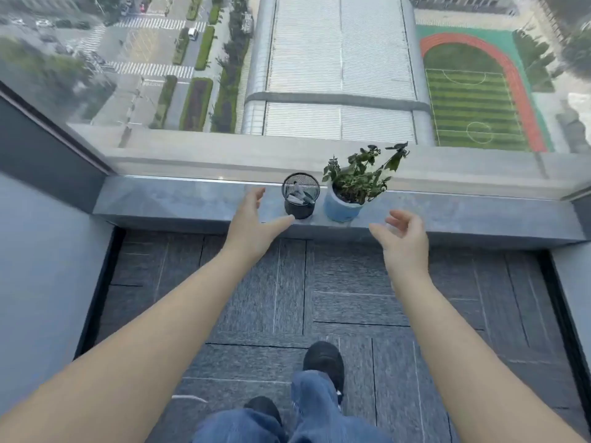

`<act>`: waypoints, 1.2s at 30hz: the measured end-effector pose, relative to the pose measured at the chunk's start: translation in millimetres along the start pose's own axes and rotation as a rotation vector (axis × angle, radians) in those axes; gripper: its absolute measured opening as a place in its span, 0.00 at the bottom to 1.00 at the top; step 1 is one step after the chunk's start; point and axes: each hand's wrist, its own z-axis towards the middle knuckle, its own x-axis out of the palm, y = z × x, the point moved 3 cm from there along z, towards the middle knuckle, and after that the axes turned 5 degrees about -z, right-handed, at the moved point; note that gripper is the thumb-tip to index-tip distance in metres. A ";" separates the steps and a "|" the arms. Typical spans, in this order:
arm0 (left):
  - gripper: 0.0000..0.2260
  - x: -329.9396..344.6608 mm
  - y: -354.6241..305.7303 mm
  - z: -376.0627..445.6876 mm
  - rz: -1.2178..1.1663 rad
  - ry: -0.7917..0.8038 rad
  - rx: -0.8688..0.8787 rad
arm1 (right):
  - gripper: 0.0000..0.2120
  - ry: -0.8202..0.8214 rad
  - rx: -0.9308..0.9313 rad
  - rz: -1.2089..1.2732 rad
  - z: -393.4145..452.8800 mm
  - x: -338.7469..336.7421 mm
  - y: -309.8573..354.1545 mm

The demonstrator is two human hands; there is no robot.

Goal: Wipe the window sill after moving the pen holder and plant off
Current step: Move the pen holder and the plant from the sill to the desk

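A black mesh pen holder (300, 196) stands on the grey stone window sill (179, 203), with a few small items inside. Right beside it is a leafy green plant in a light blue pot (343, 206). My left hand (256, 225) is open just left of the pen holder, thumb tip close to its base, fingers spread. My right hand (403, 241) hovers open in front of the sill, to the right of the pot, fingers curled and apart from it. Neither hand holds anything.
A large glass pane (319, 75) rises behind the sill, showing streets and a sports field far below. Grey walls (41, 266) close the alcove on both sides. Dark carpet tiles (319, 298) cover the floor, where my legs and black shoes (324, 362) stand.
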 end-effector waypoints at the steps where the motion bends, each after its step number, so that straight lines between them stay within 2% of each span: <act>1: 0.33 8.5 14.3 12.8 -0.001 -0.004 0.024 | 0.22 -0.017 -0.016 -0.014 11.4 10.2 -14.3; 7: 0.43 57.5 114.6 118.9 -0.030 -0.046 0.063 | 0.39 -0.049 -0.061 -0.039 125.8 62.5 -108.3; 14: 0.49 83.8 151.0 185.5 -0.086 -0.045 0.123 | 0.54 -0.014 -0.214 0.016 200.5 96.9 -136.2; 19: 0.51 89.7 151.6 201.3 -0.139 -0.063 0.178 | 0.52 -0.057 -0.370 0.060 218.9 106.2 -138.4; 26: 0.52 97.8 154.3 212.5 -0.144 -0.089 0.224 | 0.40 -0.105 -0.423 0.065 230.9 107.6 -144.2; 30: 0.48 98.5 151.9 212.9 -0.100 -0.132 0.247 | 0.39 -0.150 -0.438 0.083 231.2 108.0 -144.4; 36: 0.46 96.0 156.5 202.8 -0.105 -0.171 0.257 | 0.44 -0.164 -0.471 0.106 223.3 112.0 -143.8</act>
